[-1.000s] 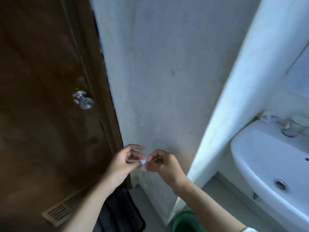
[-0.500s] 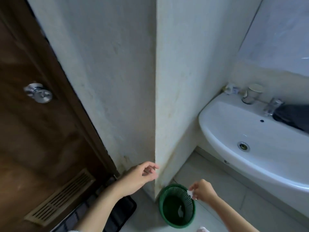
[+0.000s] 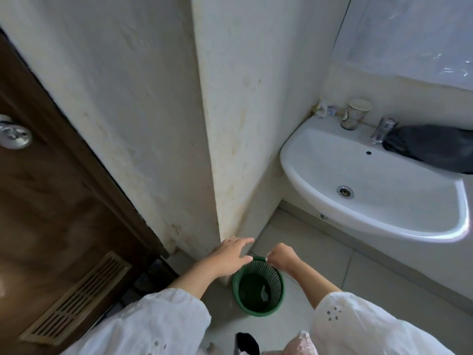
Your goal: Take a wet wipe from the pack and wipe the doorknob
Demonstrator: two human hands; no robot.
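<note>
One wadded wipe (image 3: 267, 259) sits pinched in the right hand (image 3: 281, 258), just above the bin (image 3: 258, 288)'s rim; the left hand (image 3: 230, 254) is spread, empty; released off-centre, it could miss.

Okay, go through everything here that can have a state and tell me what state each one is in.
Left hand: open, fingers spread, empty.
Right hand: closed, pinching a small white wipe above the bin's rim.
Round green plastic waste bin: upright, uncovered, a scrap inside.
Silver metal doorknob: untouched.
Brown wooden door: cannot tell.
White ceramic sink: no water, drain unplugged.
Chrome tap: off.
</note>
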